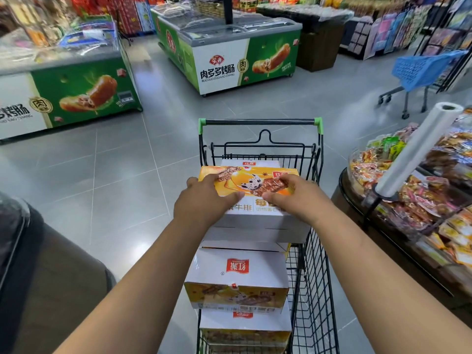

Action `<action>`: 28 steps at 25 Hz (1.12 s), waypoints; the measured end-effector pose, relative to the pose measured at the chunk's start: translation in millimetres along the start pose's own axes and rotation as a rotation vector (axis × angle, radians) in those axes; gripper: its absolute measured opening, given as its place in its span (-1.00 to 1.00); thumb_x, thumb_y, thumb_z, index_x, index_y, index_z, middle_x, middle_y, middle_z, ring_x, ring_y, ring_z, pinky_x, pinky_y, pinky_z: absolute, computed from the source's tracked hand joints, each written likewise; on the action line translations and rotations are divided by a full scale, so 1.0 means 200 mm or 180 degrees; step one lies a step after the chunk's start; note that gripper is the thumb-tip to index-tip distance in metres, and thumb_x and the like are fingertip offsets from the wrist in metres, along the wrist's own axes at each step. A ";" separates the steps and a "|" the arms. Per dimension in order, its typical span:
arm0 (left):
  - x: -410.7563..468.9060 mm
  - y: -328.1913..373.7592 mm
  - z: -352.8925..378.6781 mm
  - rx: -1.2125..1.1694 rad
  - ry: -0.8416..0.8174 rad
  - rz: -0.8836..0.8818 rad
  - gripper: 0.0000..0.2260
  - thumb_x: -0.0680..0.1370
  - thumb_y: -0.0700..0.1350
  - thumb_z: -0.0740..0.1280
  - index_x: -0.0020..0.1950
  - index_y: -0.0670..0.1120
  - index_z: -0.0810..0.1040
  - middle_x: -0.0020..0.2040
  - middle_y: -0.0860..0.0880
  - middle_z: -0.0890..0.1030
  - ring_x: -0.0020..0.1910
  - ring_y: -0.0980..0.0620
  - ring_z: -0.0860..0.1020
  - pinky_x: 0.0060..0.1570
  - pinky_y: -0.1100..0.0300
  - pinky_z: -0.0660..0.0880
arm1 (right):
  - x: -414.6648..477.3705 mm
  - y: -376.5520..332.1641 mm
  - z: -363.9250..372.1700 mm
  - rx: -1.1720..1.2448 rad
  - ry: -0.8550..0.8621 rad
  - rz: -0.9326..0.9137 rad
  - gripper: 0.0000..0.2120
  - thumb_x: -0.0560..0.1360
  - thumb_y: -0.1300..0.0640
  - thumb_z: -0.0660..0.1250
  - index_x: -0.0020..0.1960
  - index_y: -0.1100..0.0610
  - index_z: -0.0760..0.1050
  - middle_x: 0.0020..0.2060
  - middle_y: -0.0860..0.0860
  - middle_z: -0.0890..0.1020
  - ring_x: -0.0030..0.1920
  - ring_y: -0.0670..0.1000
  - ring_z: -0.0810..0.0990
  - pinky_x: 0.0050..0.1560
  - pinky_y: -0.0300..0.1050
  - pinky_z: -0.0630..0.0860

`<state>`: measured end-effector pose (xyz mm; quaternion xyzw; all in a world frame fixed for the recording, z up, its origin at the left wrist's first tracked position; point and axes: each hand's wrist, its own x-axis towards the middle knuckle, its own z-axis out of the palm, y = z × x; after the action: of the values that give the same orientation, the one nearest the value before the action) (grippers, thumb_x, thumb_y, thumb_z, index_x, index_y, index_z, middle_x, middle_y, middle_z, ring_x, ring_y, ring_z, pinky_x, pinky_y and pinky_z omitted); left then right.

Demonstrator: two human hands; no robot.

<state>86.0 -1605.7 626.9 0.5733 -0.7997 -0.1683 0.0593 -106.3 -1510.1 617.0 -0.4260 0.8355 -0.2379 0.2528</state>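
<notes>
A black wire shopping cart (314,264) with a green-cornered handle stands in front of me, stacked with white and orange snack boxes. My left hand (204,200) grips the left side of the top box (252,185), thumb on its top face. At the box's right side my right hand (297,195) holds it the same way. A second box (237,274) with a red logo lies lower in the cart, and a third box (245,328) sits beneath it.
Two green chest freezers stand ahead, one at left (76,93) and one at centre (229,54). A round snack display (419,190) with a roll of plastic bags (419,149) is at my right. A blue cart (421,70) stands far right. Grey tiled floor lies between them.
</notes>
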 end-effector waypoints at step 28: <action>-1.26 1.12 0.35 -0.0505 -0.0365 0.2950 -0.34 0.49 0.30 0.27 0.52 0.16 0.16 0.47 0.00 0.28 0.47 -0.06 0.20 0.44 0.02 0.19 | -1.63 1.05 -0.64 0.0266 0.2151 0.0976 -0.13 0.29 -0.34 0.44 0.50 -0.21 0.16 0.44 0.09 0.34 0.42 0.12 0.32 0.34 -0.02 0.33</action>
<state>-51.3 -1291.3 661.8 0.1395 -0.9579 -0.2161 0.1275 -144.2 -1105.8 657.2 -0.1826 0.9155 -0.3583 0.0127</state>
